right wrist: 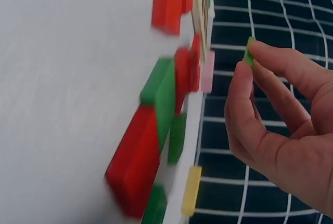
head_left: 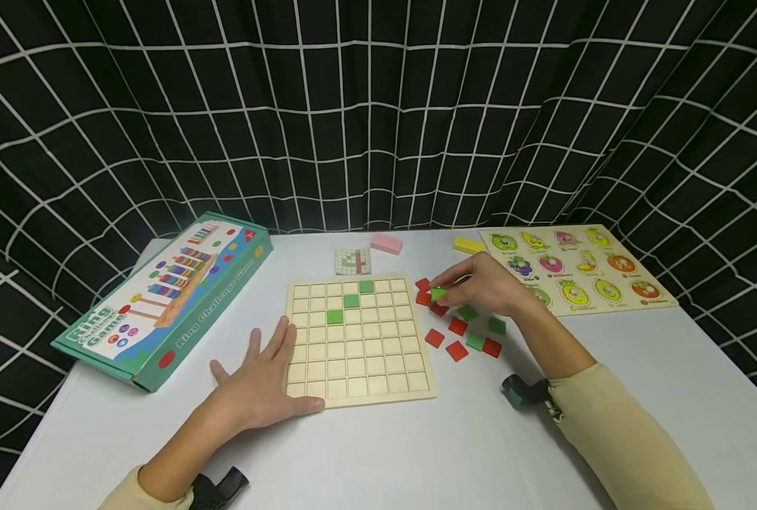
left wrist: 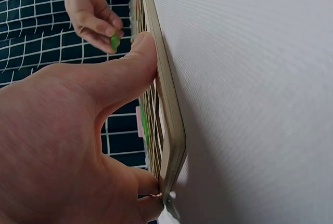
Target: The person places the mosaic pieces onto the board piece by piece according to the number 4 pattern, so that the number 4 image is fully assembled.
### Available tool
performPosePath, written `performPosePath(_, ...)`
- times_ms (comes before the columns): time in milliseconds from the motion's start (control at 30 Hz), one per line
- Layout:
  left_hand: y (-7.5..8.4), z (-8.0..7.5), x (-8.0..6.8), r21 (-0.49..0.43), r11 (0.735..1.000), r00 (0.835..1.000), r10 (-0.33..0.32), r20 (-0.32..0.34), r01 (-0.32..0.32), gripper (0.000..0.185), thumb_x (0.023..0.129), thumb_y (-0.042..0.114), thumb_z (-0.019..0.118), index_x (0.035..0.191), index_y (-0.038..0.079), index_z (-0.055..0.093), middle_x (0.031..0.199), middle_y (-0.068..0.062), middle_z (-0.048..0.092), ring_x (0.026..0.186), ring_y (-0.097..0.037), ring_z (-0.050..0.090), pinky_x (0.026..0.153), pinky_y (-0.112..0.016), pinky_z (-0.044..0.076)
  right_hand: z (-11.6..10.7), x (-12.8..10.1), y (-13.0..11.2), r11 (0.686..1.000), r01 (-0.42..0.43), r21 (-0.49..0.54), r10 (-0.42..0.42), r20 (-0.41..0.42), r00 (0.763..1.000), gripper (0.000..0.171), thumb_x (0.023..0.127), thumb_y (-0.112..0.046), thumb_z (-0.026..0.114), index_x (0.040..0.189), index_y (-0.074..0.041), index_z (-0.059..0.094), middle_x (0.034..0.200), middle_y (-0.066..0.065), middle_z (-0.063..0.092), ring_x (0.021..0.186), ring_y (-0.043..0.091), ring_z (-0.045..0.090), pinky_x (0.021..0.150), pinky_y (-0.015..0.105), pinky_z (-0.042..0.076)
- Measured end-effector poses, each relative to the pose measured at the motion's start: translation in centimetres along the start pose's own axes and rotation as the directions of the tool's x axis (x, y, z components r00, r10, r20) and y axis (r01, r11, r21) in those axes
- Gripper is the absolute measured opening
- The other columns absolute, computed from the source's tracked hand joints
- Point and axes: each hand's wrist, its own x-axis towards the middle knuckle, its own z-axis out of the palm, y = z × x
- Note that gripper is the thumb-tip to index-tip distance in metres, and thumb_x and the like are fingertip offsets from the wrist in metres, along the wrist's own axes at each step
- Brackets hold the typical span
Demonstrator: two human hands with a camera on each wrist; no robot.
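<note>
- Head view: the right hand point(head_left: 490, 287) sits right of centre, above a loose scatter of red and green tiles point(head_left: 464, 333) on the white bench point(head_left: 417, 453). Its grip is narrow, thumb and fingertips pinched on a single green tile point(head_left: 439, 293).
- The wooden grid board point(head_left: 356, 340) lies just left of that hand, at the frame's middle. Three green tiles point(head_left: 350, 301) already sit in a diagonal near its upper edge, so the open cells lie left and slightly below the pinched tile, and the right hand is the nearer one to them.
- The left hand point(head_left: 265, 379) lies flat at lower left, fingers spread and straight, its thumb along the board's near left corner.
- Further off: a green Ring Challenge Game box point(head_left: 168, 297) at left, a small pattern card point(head_left: 353, 261), a pink block point(head_left: 386, 244) and a yellow block point(head_left: 468, 245) near the top edge of the bench, and a fruit peg puzzle point(head_left: 576, 268) at upper right.
- Left wrist view: the thumb point(left wrist: 127, 65) presses the board's rim point(left wrist: 171, 125), seen edge-on. The right hand shows at upper left, pinching the green tile point(left wrist: 115, 41). The board's face is hidden at this angle.
- Right wrist view: the green tile point(right wrist: 249, 51) shows only as a sliver between fingertips at upper right. The red and green tiles point(right wrist: 156, 125) on the bench are blurred, and the board is barely visible at the top.
</note>
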Motion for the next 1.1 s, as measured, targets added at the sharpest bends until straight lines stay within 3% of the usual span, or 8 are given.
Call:
performPosePath(333,0.1,0.0,0.1,0.003,1.000,1.000,0.001,0.000,-0.001,0.132,0.076,0.075,0.076,0.167,0.005,0.013,0.177,-0.013,0.002,0.156,-0.058,0.001,0.091,-0.098,-0.002,2.2,0.7,-2.9,0.999,0.014,0.039,-0.016,0.039,0.999,0.030,0.084,-0.014,0.086,0.114,-0.012,0.082,0.121,0.009,0.077,0.100,0.025,0.064,0.078,0.037,0.054)
performPosePath(500,0.2,0.0,0.1,0.011,1.000,1.000,0.000,-0.002,0.000,0.131,0.076,0.075,0.076,0.167,0.005,0.013,0.176,-0.014,0.003,0.156,-0.058,0.002,0.091,-0.098,0.000,3.6,1.1,-4.0,0.996,0.064,0.063,-0.068,0.065,0.996,0.031,0.082,-0.012,0.087,0.112,-0.009,0.082,0.111,0.007,0.079,0.102,0.025,0.062,0.081,0.036,0.053)
performPosePath(733,0.3,-0.1,0.1,0.028,1.000,1.000,-0.003,-0.003,0.003,0.131,0.076,0.075,0.076,0.167,0.004,0.013,0.176,-0.014,0.004,0.156,-0.059,0.003,0.092,-0.098,0.001,5.6,1.5,-5.6,0.996,0.074,0.058,-0.079,0.075,0.994,0.025,0.080,-0.009,0.088,0.104,-0.014,0.085,0.106,0.003,0.078,0.101,0.022,0.061,0.085,0.031,0.051)
performPosePath(967,0.3,-0.2,-0.1,0.041,0.999,1.000,0.011,-0.005,-0.011,0.130,0.077,0.075,0.075,0.166,0.002,0.015,0.176,-0.016,0.006,0.155,-0.060,0.005,0.090,-0.099,0.004,7.4,1.7,-7.1,0.992,0.083,0.096,-0.095,0.132,0.987,0.025,0.078,-0.003,0.087,0.102,-0.010,0.085,0.101,0.003,0.077,0.092,0.017,0.061,0.075,0.025,0.055)
performPosePath(1100,0.3,-0.3,-0.1,0.040,0.999,1.000,0.011,-0.009,-0.010,0.130,0.077,0.075,0.075,0.166,0.002,0.015,0.176,-0.016,0.006,0.155,-0.061,0.006,0.090,-0.099,0.005,8.3,1.9,-7.7,0.991,0.098,0.090,-0.112,0.155,0.982,0.027,0.078,-0.003,0.087,0.104,-0.008,0.084,0.101,0.003,0.078,0.091,0.015,0.061,0.076,0.024,0.054)
